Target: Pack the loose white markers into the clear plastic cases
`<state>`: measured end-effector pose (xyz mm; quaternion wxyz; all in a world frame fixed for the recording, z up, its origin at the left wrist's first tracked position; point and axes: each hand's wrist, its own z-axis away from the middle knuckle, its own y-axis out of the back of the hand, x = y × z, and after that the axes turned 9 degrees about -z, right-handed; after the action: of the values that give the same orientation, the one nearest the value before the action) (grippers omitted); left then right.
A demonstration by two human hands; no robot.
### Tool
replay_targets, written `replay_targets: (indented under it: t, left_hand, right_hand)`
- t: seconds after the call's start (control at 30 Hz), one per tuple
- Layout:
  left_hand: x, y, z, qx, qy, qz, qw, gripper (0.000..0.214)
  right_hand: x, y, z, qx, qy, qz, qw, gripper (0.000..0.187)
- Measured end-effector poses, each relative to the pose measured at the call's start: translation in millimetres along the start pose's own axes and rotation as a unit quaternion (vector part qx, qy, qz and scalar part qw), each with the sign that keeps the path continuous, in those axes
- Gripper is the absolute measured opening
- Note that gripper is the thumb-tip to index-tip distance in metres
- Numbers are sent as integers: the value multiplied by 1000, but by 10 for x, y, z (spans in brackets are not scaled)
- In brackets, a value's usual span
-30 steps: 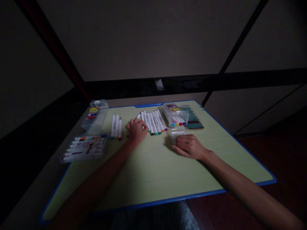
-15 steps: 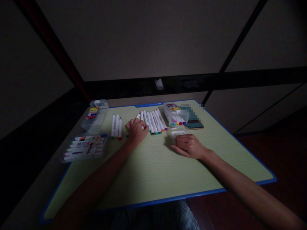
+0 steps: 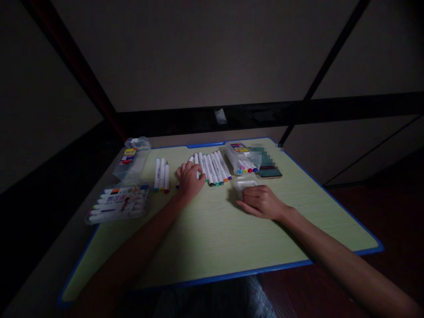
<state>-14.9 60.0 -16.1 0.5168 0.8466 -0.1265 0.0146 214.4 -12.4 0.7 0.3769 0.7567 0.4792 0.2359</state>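
My left hand (image 3: 191, 180) lies over the left end of a row of white markers (image 3: 212, 168), fingers bent and thumb set apart, closed around some of them. Its fingers partly hide those markers. Coloured caps on the row point toward me. My right hand (image 3: 261, 201) is closed at the near rim of a clear plastic lid (image 3: 241, 182), its fingertips hidden. Just behind the lid lies a clear marker case (image 3: 236, 154) with several markers (image 3: 247, 167) inside, coloured ends facing me. Left of my left hand, three markers (image 3: 161, 174) lie side by side.
A clear case (image 3: 129, 161) stands at the table's back left. In front of it, a flat case of markers (image 3: 117, 204) overhangs the left edge. A phone (image 3: 270, 171) lies at the right rear. The table (image 3: 212, 243) has a blue rim, with a wall behind it.
My left hand has shifted very slightly to the right over the markers. My right hand stays in place at the lid.
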Motion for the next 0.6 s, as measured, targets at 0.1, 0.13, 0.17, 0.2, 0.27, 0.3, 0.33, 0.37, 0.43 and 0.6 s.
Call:
replay_targets:
  t: [0.1,0.13,0.17,0.2,0.27,0.3,0.33,0.37,0.43,0.6]
  left_hand:
    - [7,3,3,1,-18,2,1000,8]
    - [10,5,5,-1,-27,4,1000,10]
    - [13,6,8,-3,-36,6,999,11]
    - [15,6,10,-4,-45,9,999,11]
    - [18,7,15,-4,-61,14,998,12]
    - [18,8,18,-3,-69,17,997,12]
    - [18,10,22,-1,-77,22,997,12]
    - [18,15,27,0,-88,27,996,13]
    - [20,32,39,-1,-120,41,992,17]
    - [42,94,76,-22,-208,37,977,24]
  right_hand:
    - [5,-6,6,-1,1,-6,1000,34]
    - [7,-6,8,-2,2,-9,1000,34]
    - [7,-5,8,-3,2,-10,1000,34]
    - [7,-3,8,-3,1,-11,1000,33]
    - [4,1,6,-5,-1,-12,1000,33]
    - [1,3,5,-5,-1,-12,1000,33]
    - [-2,5,4,-5,-1,-12,1000,33]
    - [-5,7,3,-5,-1,-13,1000,33]
    - [-9,8,3,-7,0,-13,1000,33]
    - [-2,0,10,-7,-1,-9,1000,34]
